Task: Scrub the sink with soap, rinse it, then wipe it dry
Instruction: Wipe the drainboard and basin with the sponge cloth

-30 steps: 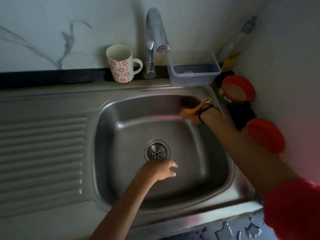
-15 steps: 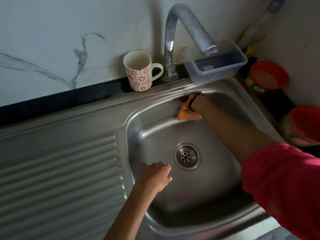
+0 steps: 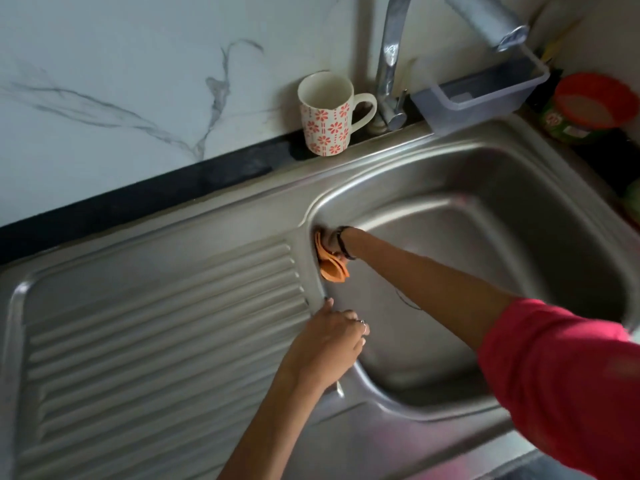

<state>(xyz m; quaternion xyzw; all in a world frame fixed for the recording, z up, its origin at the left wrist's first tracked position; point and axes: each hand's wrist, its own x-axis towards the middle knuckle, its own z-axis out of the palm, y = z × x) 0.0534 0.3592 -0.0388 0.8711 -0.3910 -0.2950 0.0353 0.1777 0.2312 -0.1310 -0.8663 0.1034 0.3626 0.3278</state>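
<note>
Two hands work at the left wall of the sink (image 3: 485, 188) basin. The right hand (image 3: 329, 242), mostly hidden, presses an orange cloth (image 3: 332, 270) against that wall just under the rim, fingers wrapped round it. The left hand (image 3: 329, 344) rests nearer on the rim beside the ribbed drainboard (image 3: 156, 323), fingers loosely curled, holding nothing. A flowered mug (image 3: 327, 114) stands far, left of the tap (image 3: 389, 64).

Two arms cross the sink basin (image 3: 502, 237), crowding its left wall; the right half lies open. A mug (image 3: 325, 116), tap (image 3: 389, 64) and tub (image 3: 485, 88) line the back ledge. The ribbed drainboard (image 3: 156, 323) stands bare.
</note>
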